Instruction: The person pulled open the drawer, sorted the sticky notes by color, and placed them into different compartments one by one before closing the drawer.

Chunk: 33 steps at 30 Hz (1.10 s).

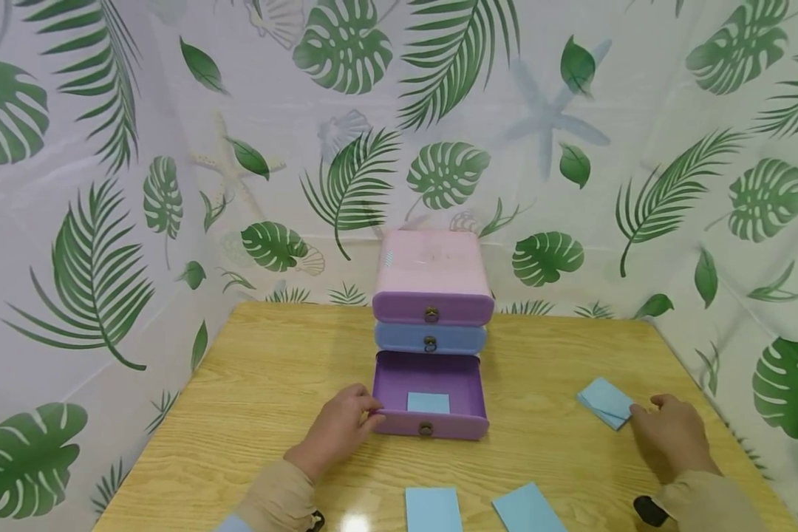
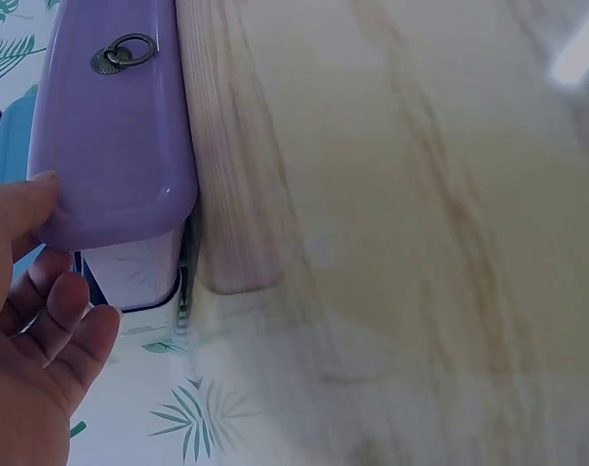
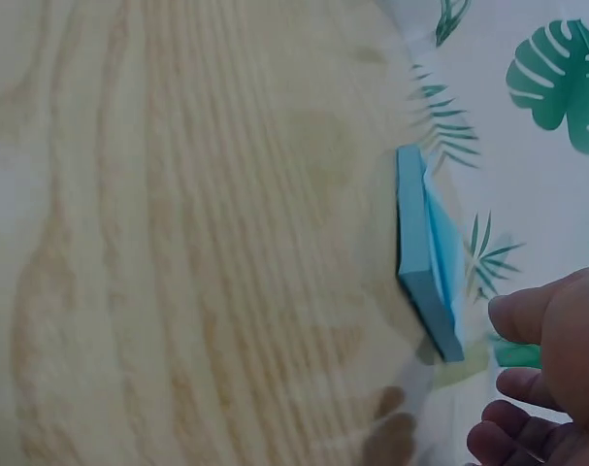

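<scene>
My left hand (image 1: 341,428) pinches the left end of the front of the purple bottom drawer (image 1: 432,424), which is pulled out of a small drawer unit (image 1: 432,262). In the left wrist view, the thumb of the left hand (image 2: 27,359) lies on the drawer front (image 2: 119,146), with a ring pull above it. Inside the drawer lies a light blue paper pad (image 1: 428,402). At the right, my right hand (image 1: 674,432) is beside another light blue paper pad (image 1: 605,403) with a loose top sheet. In the right wrist view, a gap separates the fingers from this pad (image 3: 425,252).
Two more light blue pads, one in the middle (image 1: 434,510) and one to its right (image 1: 529,508), lie at the table's near edge. The unit's blue middle drawer (image 1: 399,337) and purple top drawer (image 1: 399,308) are closed. Leaf-printed cloth (image 1: 439,111) surrounds the wooden table (image 1: 292,355).
</scene>
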Each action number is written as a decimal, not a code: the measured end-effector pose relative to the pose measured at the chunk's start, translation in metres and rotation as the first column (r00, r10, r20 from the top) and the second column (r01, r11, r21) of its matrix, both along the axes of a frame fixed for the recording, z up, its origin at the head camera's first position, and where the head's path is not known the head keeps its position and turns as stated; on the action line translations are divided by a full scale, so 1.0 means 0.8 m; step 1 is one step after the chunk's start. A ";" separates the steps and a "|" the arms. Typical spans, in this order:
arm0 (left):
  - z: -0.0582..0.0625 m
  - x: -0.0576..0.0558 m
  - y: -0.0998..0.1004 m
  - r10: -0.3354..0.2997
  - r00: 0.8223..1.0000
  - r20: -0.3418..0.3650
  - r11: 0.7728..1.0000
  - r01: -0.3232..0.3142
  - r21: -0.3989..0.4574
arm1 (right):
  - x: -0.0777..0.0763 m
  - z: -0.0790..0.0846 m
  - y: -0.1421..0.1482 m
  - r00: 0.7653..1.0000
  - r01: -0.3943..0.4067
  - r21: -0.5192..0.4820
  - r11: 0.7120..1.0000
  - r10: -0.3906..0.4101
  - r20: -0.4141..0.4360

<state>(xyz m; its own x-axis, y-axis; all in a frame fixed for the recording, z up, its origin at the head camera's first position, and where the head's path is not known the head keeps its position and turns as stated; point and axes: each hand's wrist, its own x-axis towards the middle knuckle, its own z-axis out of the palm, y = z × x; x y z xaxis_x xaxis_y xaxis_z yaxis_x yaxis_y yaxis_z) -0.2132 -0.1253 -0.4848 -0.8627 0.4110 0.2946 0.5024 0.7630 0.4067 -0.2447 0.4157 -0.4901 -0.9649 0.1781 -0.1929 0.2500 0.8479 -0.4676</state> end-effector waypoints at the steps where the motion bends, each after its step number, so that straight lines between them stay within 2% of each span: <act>1: 0.000 0.001 0.000 -0.005 1.000 -0.007 1.000 0.005 0.003 | 0.000 -0.003 0.003 1.000 -0.003 0.002 1.000 0.003 0.008; 7: 0.000 0.001 0.004 -0.018 0.999 -0.050 1.000 0.019 0.010 | -0.004 -0.016 0.009 0.998 0.012 -0.025 1.000 -0.011 0.056; 14: -0.003 0.000 0.005 -0.018 0.999 -0.027 1.000 0.019 0.021 | -0.011 -0.024 0.008 0.996 0.017 -0.033 0.999 -0.014 0.093; 24: -0.008 0.003 0.004 -0.011 1.000 -0.022 0.995 0.013 0.095 | -0.010 -0.033 0.001 1.000 0.011 0.023 1.000 -0.012 0.014; 28: -0.011 0.002 0.003 -0.007 1.000 -0.015 0.994 0.008 0.109 | -0.008 -0.032 -0.002 0.999 0.031 0.028 0.999 -0.030 -0.024; 33: -0.013 0.001 0.004 0.000 1.000 -0.014 0.993 0.002 0.119 | -0.006 -0.029 -0.005 0.999 0.030 0.024 0.999 -0.029 -0.033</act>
